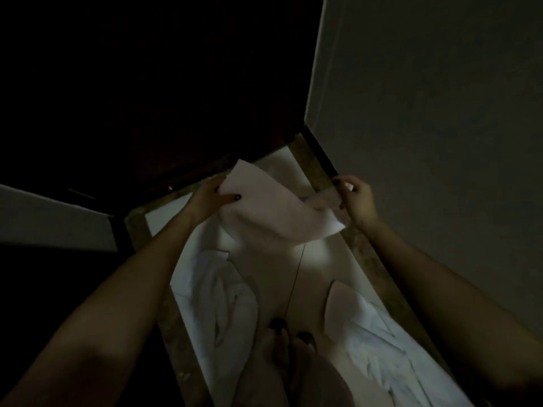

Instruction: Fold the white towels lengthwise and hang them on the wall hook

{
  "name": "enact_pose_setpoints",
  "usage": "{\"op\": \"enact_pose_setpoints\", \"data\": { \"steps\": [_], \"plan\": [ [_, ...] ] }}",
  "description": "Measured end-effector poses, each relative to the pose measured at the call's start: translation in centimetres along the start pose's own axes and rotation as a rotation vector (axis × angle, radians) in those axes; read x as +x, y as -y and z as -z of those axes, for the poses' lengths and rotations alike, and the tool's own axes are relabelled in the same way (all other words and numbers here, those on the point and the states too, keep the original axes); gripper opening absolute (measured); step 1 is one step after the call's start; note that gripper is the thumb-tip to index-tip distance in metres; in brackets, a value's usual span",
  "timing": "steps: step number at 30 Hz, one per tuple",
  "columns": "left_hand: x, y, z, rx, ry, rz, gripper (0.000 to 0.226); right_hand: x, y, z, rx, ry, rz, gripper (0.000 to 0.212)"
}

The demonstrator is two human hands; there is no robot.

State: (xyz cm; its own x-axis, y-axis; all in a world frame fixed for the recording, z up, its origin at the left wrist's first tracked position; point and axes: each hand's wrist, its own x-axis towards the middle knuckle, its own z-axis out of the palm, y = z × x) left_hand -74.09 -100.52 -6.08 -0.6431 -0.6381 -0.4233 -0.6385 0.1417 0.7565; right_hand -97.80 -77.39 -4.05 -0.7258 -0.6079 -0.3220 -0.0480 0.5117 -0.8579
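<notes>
Closest to me, my feet (289, 333) stand on the pale, smooth tiled floor (273, 268), too dim to make out well. To their left a crumpled heap of white towelling (226, 304) lies on the floor. To their right a second rumpled white towel (373, 333) lies along the floor's edge, with one flat corner pointing away from me. The two are well apart, with bare floor and a thin dark line (296, 274) between them; I cannot tell whether that line is a joint or a cord. A mottled brown stone border (313, 163) frames the pale floor on both sides.

Farther out, my bare forearms reach forward, and between them I hold a white cloth towel (273, 210) up in the air, clear of the floor. My left grip (205, 195) pinches its upper left edge, the dark-nailed thumb pressed on the near face and the fingers behind the cloth. My right grip (357, 198) is curled round the other end, bunching it. The cloth sags in a slack curve between them, one corner standing above my left grip and another jutting out below my right wrist.

Beyond, a dark door-like panel (147, 83) fills the upper left, and a plain grey wall (440, 113) rises on the right, near my right grip.
</notes>
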Motion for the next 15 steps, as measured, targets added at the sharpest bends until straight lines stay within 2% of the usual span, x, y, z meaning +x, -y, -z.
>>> {"op": "enact_pose_setpoints", "data": {
  "steps": [5, 7, 9, 12, 15],
  "plan": [
    [-5.8, -9.0, 11.3, -0.160, -0.183, 0.006, 0.042, -2.3, 14.0, 5.4, 0.230, -0.030, -0.116, 0.015],
    [-8.4, -11.7, 15.1, -0.145, -0.246, -0.027, 0.042, -3.3, 18.6, 6.6, 0.347, -0.034, -0.141, 0.020],
    [-10.9, -13.9, 18.4, -0.117, -0.324, -0.049, 0.044, -4.1, 22.3, 7.3, 0.441, 0.000, -0.155, 0.013],
    [-14.0, -16.6, 22.8, -0.126, -0.449, -0.038, 0.043, -5.1, 26.7, 7.4, 0.333, 0.064, -0.079, 0.022],
    [-17.1, -18.0, 26.0, -0.142, -0.570, -0.028, 0.045, -5.7, 30.5, 6.2, 0.159, 0.043, -0.014, 0.026]
  ]
}}
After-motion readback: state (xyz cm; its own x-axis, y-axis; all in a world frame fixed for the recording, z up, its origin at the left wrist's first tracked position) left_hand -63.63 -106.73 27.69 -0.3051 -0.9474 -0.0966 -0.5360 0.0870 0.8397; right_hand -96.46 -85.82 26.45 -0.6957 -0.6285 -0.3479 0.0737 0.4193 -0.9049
